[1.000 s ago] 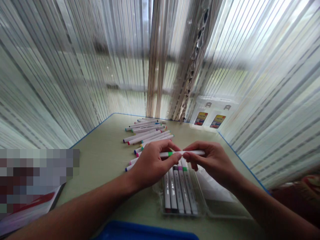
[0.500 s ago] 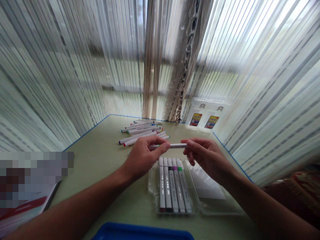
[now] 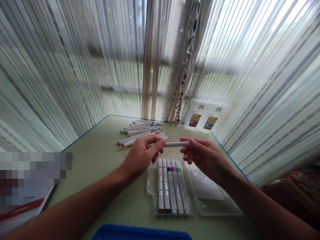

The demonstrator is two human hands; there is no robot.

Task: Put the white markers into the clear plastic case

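A white marker (image 3: 177,144) lies level between my hands, above the far end of an open clear plastic case. My left hand (image 3: 146,150) pinches its left end between thumb and fingers, and that end is partly hidden. The right end is pinched by my right hand (image 3: 203,155). Below, the clear case (image 3: 151,186) holds several white markers (image 3: 172,193) side by side, some with black, purple and green bands. Its open lid (image 3: 217,206) lies flat to the right, under my right forearm, with a white sheet (image 3: 206,185) in it.
Behind my left hand is a loose pile of markers (image 3: 140,130) with coloured ends. Clear packaging with yellow labels (image 3: 210,122) leans at the back right against the string curtain (image 3: 112,66). A blue object (image 3: 142,232) sits at the near edge; something pixelated lies left.
Both hands still hold the marker. The left hand has slid slightly left along it, so more of the shaft shows between the hands. The view has shifted slightly.
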